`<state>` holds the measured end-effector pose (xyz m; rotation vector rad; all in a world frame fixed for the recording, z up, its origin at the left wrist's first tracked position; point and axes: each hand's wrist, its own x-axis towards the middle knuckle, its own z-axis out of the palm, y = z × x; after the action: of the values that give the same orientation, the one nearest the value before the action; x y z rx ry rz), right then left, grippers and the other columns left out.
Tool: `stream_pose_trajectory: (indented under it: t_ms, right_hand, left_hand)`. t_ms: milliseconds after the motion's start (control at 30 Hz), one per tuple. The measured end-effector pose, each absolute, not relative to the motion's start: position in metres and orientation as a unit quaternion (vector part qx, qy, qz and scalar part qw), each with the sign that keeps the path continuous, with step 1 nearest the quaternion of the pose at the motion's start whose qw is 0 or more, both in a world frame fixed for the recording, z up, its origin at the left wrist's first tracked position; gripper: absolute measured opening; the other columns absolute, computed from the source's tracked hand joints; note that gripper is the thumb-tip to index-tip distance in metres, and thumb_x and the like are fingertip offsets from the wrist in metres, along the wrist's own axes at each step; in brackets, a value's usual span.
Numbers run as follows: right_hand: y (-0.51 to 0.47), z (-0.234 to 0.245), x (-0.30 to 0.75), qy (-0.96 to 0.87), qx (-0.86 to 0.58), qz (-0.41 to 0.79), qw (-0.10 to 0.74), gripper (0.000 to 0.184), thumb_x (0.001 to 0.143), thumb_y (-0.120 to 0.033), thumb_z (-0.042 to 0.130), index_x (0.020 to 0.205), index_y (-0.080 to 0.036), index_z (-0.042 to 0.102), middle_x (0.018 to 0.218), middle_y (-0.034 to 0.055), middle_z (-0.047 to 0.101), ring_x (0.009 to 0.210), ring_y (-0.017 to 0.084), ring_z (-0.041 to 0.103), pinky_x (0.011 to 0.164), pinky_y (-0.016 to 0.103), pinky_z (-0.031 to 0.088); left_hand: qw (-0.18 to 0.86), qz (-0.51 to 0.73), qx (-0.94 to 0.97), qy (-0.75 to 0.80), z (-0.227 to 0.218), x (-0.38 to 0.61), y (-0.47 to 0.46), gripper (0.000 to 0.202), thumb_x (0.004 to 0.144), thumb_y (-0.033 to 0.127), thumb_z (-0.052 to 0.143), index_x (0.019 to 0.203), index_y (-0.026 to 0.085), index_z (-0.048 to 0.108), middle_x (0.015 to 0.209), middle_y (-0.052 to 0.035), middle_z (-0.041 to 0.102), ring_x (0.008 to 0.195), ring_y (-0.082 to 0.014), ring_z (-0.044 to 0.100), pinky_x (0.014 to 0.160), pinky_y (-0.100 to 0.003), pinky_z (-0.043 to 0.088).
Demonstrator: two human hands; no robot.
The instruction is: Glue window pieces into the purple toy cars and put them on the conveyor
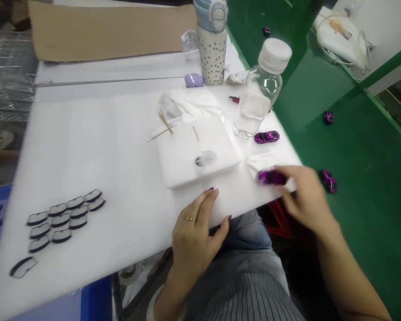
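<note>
in right grip (pixel 304 196), purple car (pixel 266 178)

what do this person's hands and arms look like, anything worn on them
The left hand is ungloved, with a thin gold-coloured ring and dark nail polish. The right hand is ungloved too, its nails too blurred to judge. The right forearm shows no sleeve.

Bright, diffuse light nearly washes out the smooth white tabletop (pixel 113 147), leaving faint, soft shadows. The shiny purple toy car (pixel 269 177) in the bare right hand (pixel 305 194) is blurred; the grey metal mesh (pixel 5 51) at the left edge looks smeared.
</note>
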<state>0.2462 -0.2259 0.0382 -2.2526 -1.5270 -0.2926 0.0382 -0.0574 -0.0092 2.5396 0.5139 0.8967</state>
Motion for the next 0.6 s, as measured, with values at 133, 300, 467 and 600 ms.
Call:
stream_pose_trajectory:
  t_ms: [133, 300, 467, 600]
  right_hand:
    - [-0.157, 0.032, 0.189, -0.719, -0.648, 0.051, 0.245, 0.045, 0.088, -0.003, 0.049, 0.13, -0.016, 0.052, 0.127, 0.0081, 0.065, 0.122, 0.017, 0.058, 0.105, 0.037, 0.05]
    - [-0.131, 0.026, 0.183, -0.619, -0.71, -0.002, 0.336, 0.016, 0.091, -0.017, 0.058, 0.107, -0.017, 0.061, 0.1, 0.0067, 0.071, 0.091, 0.018, 0.068, 0.076, 0.032, 0.059]
    - [-0.099, 0.043, 0.186, -0.523, -0.726, -0.027, 0.447, 0.029, 0.089, -0.03, 0.064, 0.115, -0.019, 0.058, 0.109, 0.0068, 0.07, 0.085, 0.017, 0.069, 0.073, 0.031, 0.059]
    - [-0.085, 0.057, 0.194, -0.542, -0.733, 0.116, 0.394, 0.025, 0.099, -0.038, 0.048, 0.099, -0.019, 0.064, 0.11, 0.0057, 0.07, 0.079, 0.016, 0.068, 0.07, 0.031, 0.054]
  left_hand:
    - [0.255, 0.265, 0.906, 0.21, -0.002, 0.028, -0.059, 0.057, 0.095, 0.022, 0.053, 0.149, 0.013, 0.037, 0.141, -0.0155, 0.055, 0.125, -0.0278, 0.057, 0.097, -0.041, 0.056]
    - [0.227, 0.321, 0.891, 0.227, -0.004, 0.015, -0.065, 0.05, 0.094, 0.011, 0.057, 0.142, 0.018, 0.049, 0.138, -0.0113, 0.059, 0.116, -0.0236, 0.062, 0.097, -0.038, 0.055]
    - [0.285, 0.169, 0.929, 0.164, 0.011, 0.009, -0.05, 0.06, 0.087, 0.016, 0.066, 0.144, 0.019, 0.046, 0.147, -0.0123, 0.051, 0.093, -0.025, 0.059, 0.083, -0.045, 0.06]
    - [0.345, 0.115, 0.923, 0.122, 0.019, 0.006, -0.03, 0.066, 0.085, 0.008, 0.066, 0.145, 0.026, 0.046, 0.146, -0.0057, 0.052, 0.115, -0.0246, 0.056, 0.095, -0.044, 0.057]
